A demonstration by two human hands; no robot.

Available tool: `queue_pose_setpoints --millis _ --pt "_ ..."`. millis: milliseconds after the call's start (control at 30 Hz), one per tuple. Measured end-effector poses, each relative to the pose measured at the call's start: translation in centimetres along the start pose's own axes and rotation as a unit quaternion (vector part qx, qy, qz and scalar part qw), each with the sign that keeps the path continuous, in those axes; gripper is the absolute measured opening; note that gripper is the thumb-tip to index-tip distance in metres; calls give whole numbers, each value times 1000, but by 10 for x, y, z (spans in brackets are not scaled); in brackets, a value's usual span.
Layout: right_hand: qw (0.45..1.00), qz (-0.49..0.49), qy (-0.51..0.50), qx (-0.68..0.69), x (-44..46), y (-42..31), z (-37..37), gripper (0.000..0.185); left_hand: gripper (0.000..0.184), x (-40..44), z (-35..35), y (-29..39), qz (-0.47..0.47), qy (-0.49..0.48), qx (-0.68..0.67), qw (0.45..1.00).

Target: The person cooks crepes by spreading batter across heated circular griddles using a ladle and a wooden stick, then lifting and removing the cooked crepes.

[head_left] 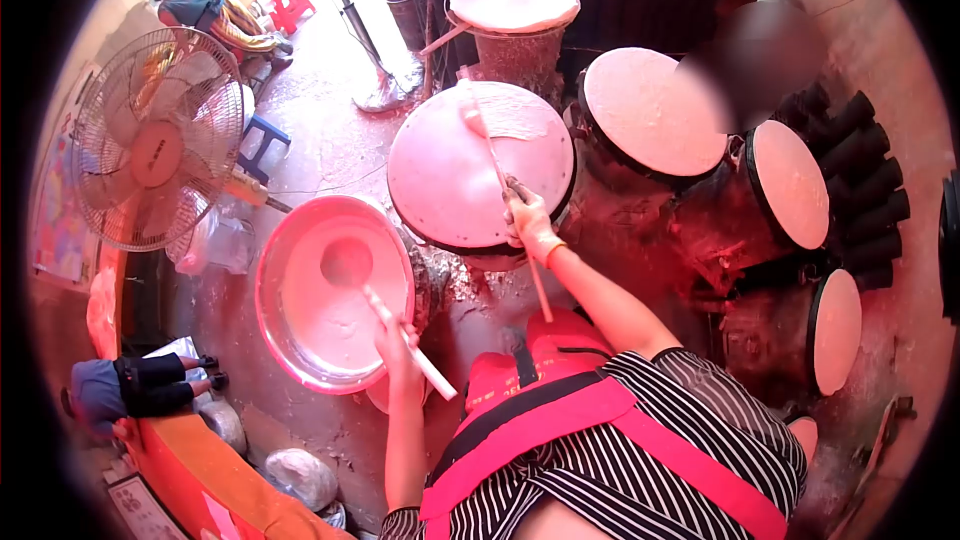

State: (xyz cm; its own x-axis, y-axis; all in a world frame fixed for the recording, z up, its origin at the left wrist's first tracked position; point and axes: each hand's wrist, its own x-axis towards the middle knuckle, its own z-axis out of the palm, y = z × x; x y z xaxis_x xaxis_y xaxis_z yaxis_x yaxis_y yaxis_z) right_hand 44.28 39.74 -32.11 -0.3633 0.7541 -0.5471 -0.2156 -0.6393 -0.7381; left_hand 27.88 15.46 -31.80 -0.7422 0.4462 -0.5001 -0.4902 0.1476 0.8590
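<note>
My left hand (397, 340) is closed round the pale handle of a ladle (347, 262), whose round bowl rests in the white liquid of a large pink-rimmed basin (264, 290). Farther right, my right hand (528, 215) grips the long thin handle of a brush (472, 118). The brush head touches the far part of a round drum-like top (440, 175), where a wet, pale coating shows. The near part of that top looks smoother, with small dark dots along its edge.
A standing fan (155, 155) is at the left. Coated round drums (655, 110) stand on the right, another (515, 2) behind. Dark cylinders (860, 180) are stacked at far right. One person (190, 2) sits at upper left; another (100, 395) is at lower left.
</note>
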Motion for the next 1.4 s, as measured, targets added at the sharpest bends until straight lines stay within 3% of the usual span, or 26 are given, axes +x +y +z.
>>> queue_pose_setpoints --millis 100,200,300,367,467,567,667,733,800,867,900,967,1000,1067,1133,1233,1333,1400 --pt "995 40 -79 -49 -12 -22 -48 39 8 -19 -22 -35 -114 -3 -71 991" --pt "997 -38 49 -37 -29 -5 -73 38 10 -39 -50 -38 -212 29 -148 966" --pt "993 -28 84 -82 -29 -1 -57 38 12 -67 -60 -58 -237 61 -187 951" --pt "994 17 13 -107 -20 -3 -41 36 13 -77 -53 -66 -254 73 -234 936" --pt "986 41 -72 -145 -5 -24 -40 37 16 -81 -32 -92 -315 60 -424 847" --pt "967 104 -151 -177 -13 -62 -63 35 15 -96 -25 -103 -321 79 -473 817" --pt "965 41 -102 -239 5 -90 -106 32 13 -120 -13 -117 -342 125 -464 807" --pt "987 15 -41 -155 30 -102 -118 32 10 -137 -7 -143 -348 143 -482 791" --pt "976 10 -102 -193 46 -106 -110 33 10 -175 34 -136 -269 194 -437 836" --pt "945 -12 -215 -245 77 -73 -112 34 7 -198 26 -195 -254 186 -399 861" --pt "940 42 -222 -255 39 -107 -91 35 7 -212 41 -197 -254 216 -380 863" --pt "914 25 -260 -309 42 -100 -94 35 8 -239 66 -213 -274 233 -360 861" --pt "903 51 -288 -315 38 -108 -104 34 9 -259 67 -236 -294 222 -357 858" --pt "874 132 -340 -320 30 -140 -124 32 20 -274 2 -364 -316 113 -147 931" --pt "854 174 -326 -366 48 -169 -140 35 21 -296 45 -328 -298 142 -176 927" --pt "907 15 -261 -330 97 -161 -134 35 22 -312 93 -269 -278 179 -218 918" --pt "872 16 -304 -384 105 -158 -104 36 22 -314 118 -230 -257 202 -221 919" --pt "831 71 -386 -395 96 -147 -112 36 23 -313 129 -214 -247 208 -206 924"
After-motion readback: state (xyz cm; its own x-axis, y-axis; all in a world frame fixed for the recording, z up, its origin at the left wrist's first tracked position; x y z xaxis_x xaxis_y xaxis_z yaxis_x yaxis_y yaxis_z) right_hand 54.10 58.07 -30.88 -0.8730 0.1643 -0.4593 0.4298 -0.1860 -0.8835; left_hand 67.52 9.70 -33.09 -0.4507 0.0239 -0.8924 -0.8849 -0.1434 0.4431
